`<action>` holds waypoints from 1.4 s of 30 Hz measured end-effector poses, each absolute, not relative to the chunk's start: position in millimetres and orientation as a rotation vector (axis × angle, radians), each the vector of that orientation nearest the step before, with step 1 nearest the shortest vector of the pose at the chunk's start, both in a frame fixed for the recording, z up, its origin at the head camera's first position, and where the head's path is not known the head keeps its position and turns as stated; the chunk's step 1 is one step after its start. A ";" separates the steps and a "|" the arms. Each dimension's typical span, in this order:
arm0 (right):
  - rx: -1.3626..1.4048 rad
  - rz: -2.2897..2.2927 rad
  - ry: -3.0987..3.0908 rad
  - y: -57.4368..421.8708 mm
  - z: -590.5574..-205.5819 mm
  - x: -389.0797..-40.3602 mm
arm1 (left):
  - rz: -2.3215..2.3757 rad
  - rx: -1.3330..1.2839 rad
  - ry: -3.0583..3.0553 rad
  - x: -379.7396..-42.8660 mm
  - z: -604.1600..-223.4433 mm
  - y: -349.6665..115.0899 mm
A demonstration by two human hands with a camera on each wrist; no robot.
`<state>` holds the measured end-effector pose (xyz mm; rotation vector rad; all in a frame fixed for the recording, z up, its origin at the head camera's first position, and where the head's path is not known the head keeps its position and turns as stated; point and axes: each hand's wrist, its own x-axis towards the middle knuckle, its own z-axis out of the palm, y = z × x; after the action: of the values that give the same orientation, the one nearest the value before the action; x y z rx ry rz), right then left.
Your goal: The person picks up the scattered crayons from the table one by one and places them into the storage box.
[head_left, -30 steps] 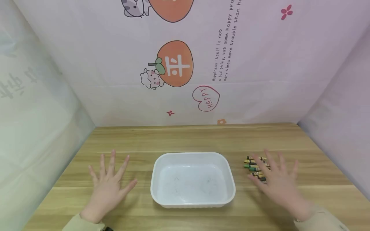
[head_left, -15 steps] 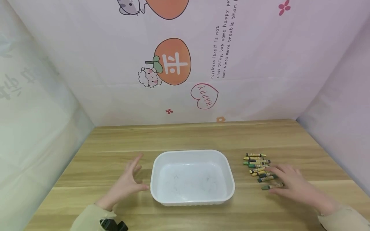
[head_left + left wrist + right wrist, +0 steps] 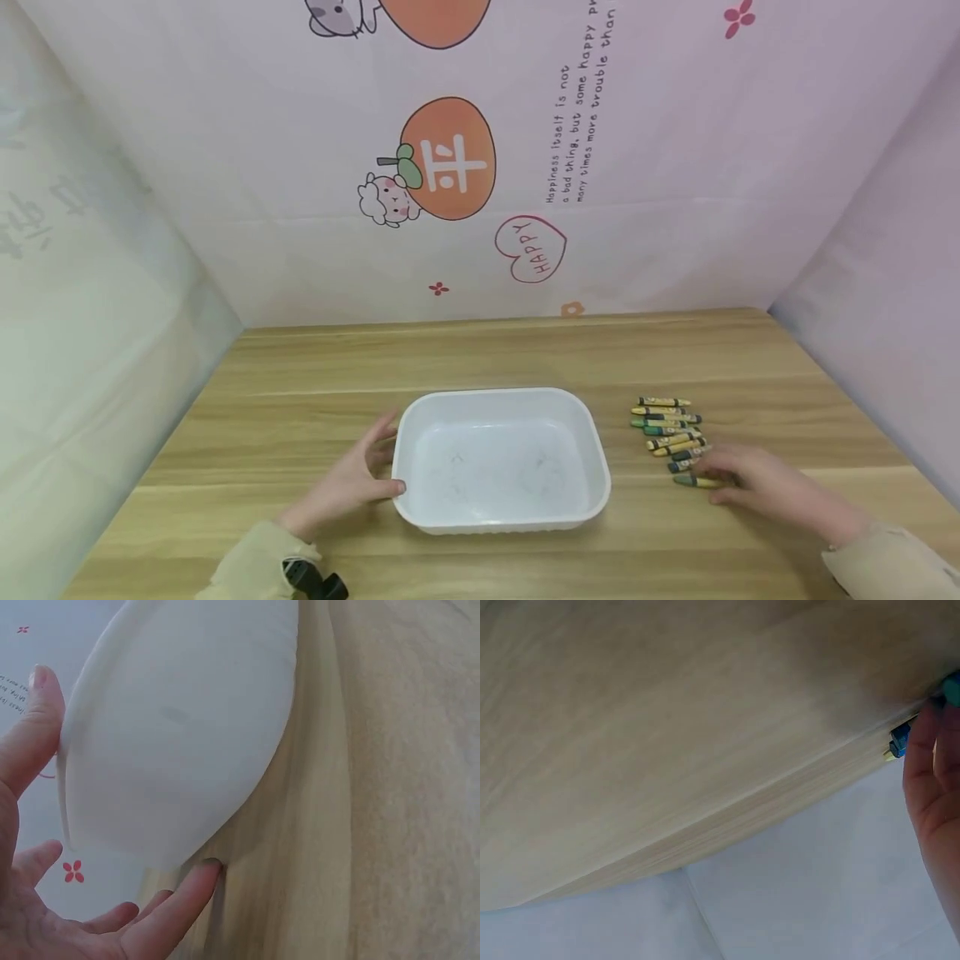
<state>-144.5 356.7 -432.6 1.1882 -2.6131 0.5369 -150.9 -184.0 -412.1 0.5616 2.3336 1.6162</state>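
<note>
A white plastic tub (image 3: 502,467) stands on the wooden table. My left hand (image 3: 352,483) is at its left side, thumb laid over the rim and fingers against the outer wall; in the left wrist view the thumb (image 3: 41,724) lies along the rim and a fingertip reaches the lower edge. On the right, my right hand (image 3: 772,487) pinches a dark olive-green crayon (image 3: 693,482) by one end, its tip pointing left. Several yellow, green and dark crayons (image 3: 667,425) lie in a loose column just beyond that hand. In the right wrist view, a crayon's teal end (image 3: 952,691) shows at the fingertips.
The wooden table (image 3: 315,358) ends at a white printed cloth (image 3: 645,258) behind and at pale sheets on both sides. A black wrist device (image 3: 315,579) sits at the left sleeve.
Both hands were spread above the table. The left has moved right to the tub and laid its thumb over the rim. The right has come down and taken hold of the nearest crayon.
</note>
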 end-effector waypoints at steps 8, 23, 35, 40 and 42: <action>1.283 0.777 -2.686 351.0 -426.2 -148.4 | 1.717 0.615 2.132 -152.2 -417.4 -180.7; 1.157 0.775 -2.917 225.4 -326.6 -188.3 | 1.742 0.542 2.045 -152.9 -414.5 -182.2; 1.303 0.660 -3.048 88.9 -327.8 -216.4 | 1.757 0.433 2.009 -152.7 -408.8 -179.5; 1.329 0.534 -3.122 56.0 -352.3 -221.4 | 1.742 0.381 2.010 -152.2 -406.4 -178.8; 1.341 0.526 -3.128 49.6 -361.8 -223.2 | 1.742 0.373 2.003 -151.7 -407.0 -179.0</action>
<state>-223.2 49.6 -361.8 1.3410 -3.1278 0.5258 -151.7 -179.0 -407.0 0.3735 2.0027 1.7418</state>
